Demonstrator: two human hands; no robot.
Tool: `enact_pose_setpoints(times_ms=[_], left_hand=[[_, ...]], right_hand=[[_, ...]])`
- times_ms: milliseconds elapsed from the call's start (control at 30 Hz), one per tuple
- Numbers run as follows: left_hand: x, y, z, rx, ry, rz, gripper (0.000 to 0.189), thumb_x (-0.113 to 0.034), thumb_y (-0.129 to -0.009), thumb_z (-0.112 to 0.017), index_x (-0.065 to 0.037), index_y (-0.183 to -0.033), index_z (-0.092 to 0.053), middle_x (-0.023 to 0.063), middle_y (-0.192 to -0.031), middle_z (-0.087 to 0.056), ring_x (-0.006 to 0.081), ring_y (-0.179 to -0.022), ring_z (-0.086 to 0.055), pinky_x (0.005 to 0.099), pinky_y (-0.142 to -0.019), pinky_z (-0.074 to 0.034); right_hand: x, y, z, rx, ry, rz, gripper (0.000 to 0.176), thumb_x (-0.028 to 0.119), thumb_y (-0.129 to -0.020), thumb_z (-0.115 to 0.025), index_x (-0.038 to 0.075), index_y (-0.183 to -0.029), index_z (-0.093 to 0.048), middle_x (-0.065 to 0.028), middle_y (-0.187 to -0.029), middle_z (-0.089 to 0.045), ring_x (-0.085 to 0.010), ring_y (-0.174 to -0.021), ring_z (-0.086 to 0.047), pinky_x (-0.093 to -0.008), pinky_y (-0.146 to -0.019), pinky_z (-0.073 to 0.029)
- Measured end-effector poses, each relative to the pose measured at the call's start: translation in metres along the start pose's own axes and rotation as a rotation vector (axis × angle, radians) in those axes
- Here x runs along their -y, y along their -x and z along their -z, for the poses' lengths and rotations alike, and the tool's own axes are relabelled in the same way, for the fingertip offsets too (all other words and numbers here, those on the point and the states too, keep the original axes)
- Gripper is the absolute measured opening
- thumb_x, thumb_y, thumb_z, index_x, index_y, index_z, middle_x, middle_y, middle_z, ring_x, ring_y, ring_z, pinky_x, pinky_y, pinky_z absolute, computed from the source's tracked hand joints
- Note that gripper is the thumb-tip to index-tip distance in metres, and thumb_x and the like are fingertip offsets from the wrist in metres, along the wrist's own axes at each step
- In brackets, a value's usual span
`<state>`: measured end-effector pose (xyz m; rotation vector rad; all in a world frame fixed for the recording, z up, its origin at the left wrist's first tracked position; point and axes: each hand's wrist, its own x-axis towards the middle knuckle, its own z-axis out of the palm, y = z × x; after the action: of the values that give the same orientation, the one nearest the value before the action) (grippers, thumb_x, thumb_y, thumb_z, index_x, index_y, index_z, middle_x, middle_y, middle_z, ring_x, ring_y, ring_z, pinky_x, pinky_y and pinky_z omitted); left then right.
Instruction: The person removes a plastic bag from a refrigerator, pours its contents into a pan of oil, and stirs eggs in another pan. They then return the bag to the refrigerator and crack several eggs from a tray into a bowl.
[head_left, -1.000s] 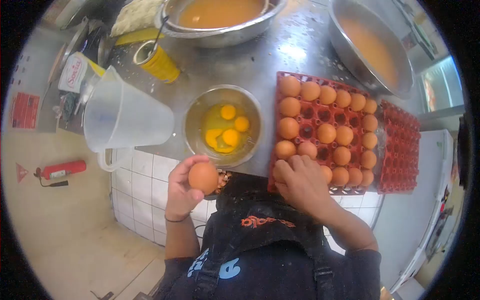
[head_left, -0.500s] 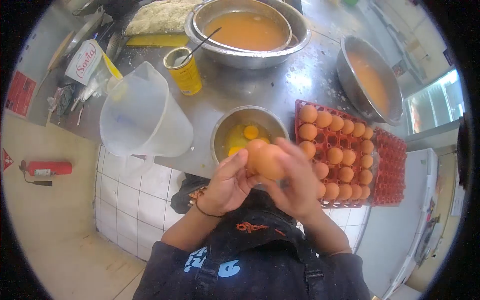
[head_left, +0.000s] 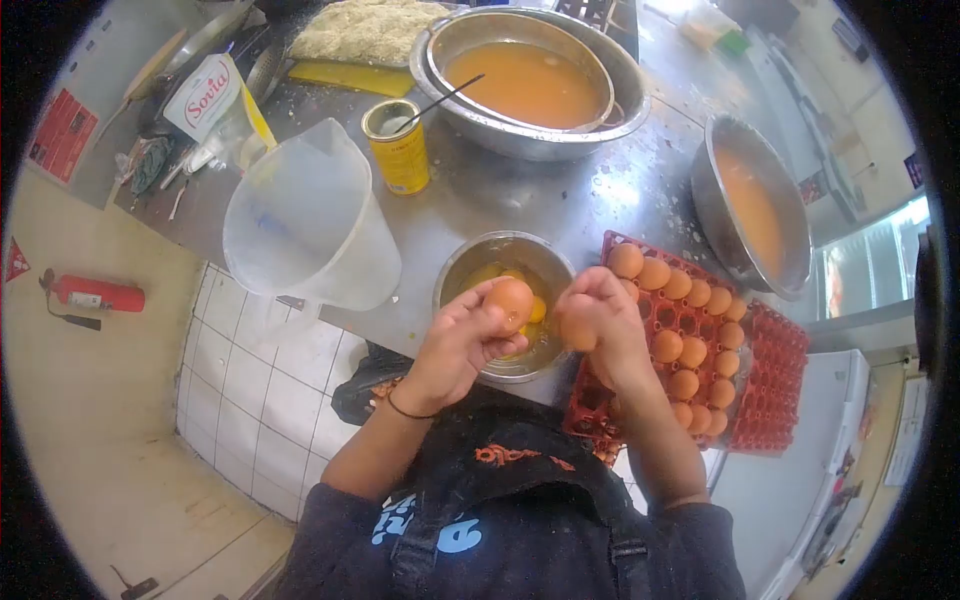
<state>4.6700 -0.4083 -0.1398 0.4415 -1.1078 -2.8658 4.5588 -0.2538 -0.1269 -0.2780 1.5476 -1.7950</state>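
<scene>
My left hand [head_left: 452, 352] is closed around a brown egg [head_left: 510, 302], held over the left part of a steel bowl [head_left: 447, 268]. Several raw yolks [head_left: 537, 309] and clear egg white lie in that bowl. At the bowl's right side, my right hand [head_left: 617, 335] has its fingers curled about another brown egg [head_left: 577, 331], which is slightly blurred. The two eggs are apart. Beside my right hand is a red egg tray [head_left: 640, 315] with several brown eggs and some bare cups; my forearm hides part of it.
A clear plastic jug [head_left: 310, 220] and a yellow can [head_left: 400, 160] with a dark stick stand on the steel table [head_left: 520, 195]. Behind are nested steel basins [head_left: 530, 145] of orange liquid, with another basin [head_left: 715, 205] at right. A black bag [head_left: 360, 385] with eggshells hangs below the edge.
The two eggs, together before, are now separated, one in each hand. My right hand has moved right. More yolks show in the bowl, and the view has shifted.
</scene>
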Motion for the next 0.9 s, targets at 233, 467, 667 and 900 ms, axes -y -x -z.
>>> enact_pose_setpoints(times_ms=[233,467,667,900], left_hand=[[0.004,-0.005,-0.006,0.039,-0.485,-0.188,0.051,-0.001,-0.075,-0.062,0.006,-0.12,-0.038,0.0108,-0.11,-0.051,0.014,-0.102,-0.051,0.0254,-0.08,-0.048],[0.007,-0.017,-0.008,-0.098,-0.864,-0.328,0.044,0.0,-0.073,-0.059,0.002,-0.115,-0.046,0.0114,-0.106,-0.054,0.0143,-0.099,-0.052,0.0253,-0.082,-0.045],[0.005,-0.026,-0.005,-0.103,-1.083,-0.536,0.043,-0.002,-0.07,-0.059,0.001,-0.111,-0.05,0.012,-0.106,-0.055,0.0171,-0.1,-0.052,0.0281,-0.085,-0.042],[0.008,-0.032,0.0,-0.134,-1.029,-0.575,0.043,-0.006,-0.068,-0.06,0.001,-0.109,-0.051,0.0155,-0.103,-0.056,0.0231,-0.094,-0.055,0.0298,-0.081,-0.044]], right_hand=[[0.022,0.001,-0.009,0.177,0.69,0.238,0.045,0.02,-0.072,-0.065,0.001,-0.111,-0.051,-0.0113,-0.083,-0.062,-0.0141,-0.071,-0.058,-0.0268,-0.067,-0.047],[0.017,-0.007,-0.012,0.073,0.901,0.51,0.042,0.019,-0.067,-0.064,0.004,-0.105,-0.055,-0.0163,-0.082,-0.061,-0.0296,-0.072,-0.061,-0.0338,-0.064,-0.049],[0.01,-0.015,-0.013,0.008,0.983,0.645,0.04,0.018,-0.065,-0.064,0.006,-0.102,-0.055,-0.0147,-0.078,-0.06,-0.0313,-0.071,-0.059,-0.038,-0.063,-0.048],[0.005,-0.02,-0.014,-0.02,0.96,0.698,0.04,0.018,-0.065,-0.064,0.006,-0.102,-0.055,-0.0158,-0.079,-0.06,-0.0314,-0.072,-0.06,-0.0383,-0.063,-0.048]])
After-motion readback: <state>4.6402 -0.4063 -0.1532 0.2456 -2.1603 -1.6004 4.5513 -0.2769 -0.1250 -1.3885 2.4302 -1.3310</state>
